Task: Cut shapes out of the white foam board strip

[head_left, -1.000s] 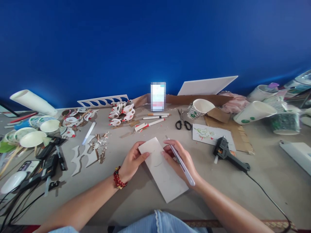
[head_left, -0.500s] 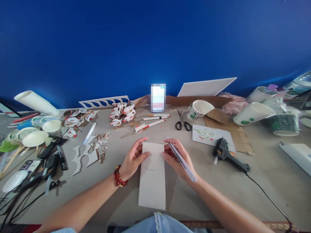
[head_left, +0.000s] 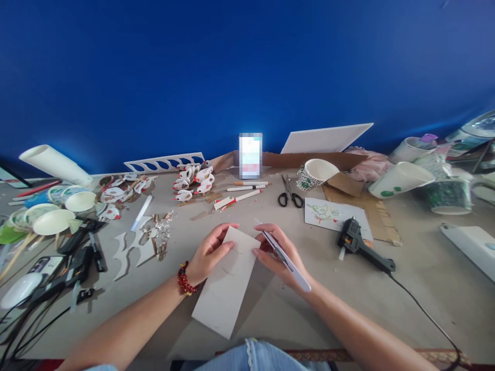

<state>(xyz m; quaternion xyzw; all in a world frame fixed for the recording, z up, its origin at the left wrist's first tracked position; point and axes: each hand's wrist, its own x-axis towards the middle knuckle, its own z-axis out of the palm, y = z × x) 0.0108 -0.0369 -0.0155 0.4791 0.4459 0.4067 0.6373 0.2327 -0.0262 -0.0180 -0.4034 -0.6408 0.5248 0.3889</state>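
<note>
A long white board [head_left: 224,286] with faint curved pencil lines lies tilted in front of me, its lower end toward the left. My left hand [head_left: 211,252] grips its upper left edge between thumb and fingers; a red bead bracelet circles that wrist. My right hand [head_left: 280,252] is closed around a slim white-and-purple craft knife [head_left: 288,263], with thumb and fingertips near the board's upper right corner. Whether those fingertips touch the board is hard to tell.
Bird-shaped cutouts [head_left: 189,180], markers [head_left: 247,188] and black-handled scissors [head_left: 290,198] lie beyond my hands. At right are a drawing card [head_left: 328,214] and a glue gun [head_left: 363,245] with its cord. White scraps [head_left: 135,247], cables and paper cups [head_left: 54,221] crowd the left.
The board has turned clockwise, its near end swinging left and its top right corner pointing at my right hand. Both hands have shifted slightly with it.
</note>
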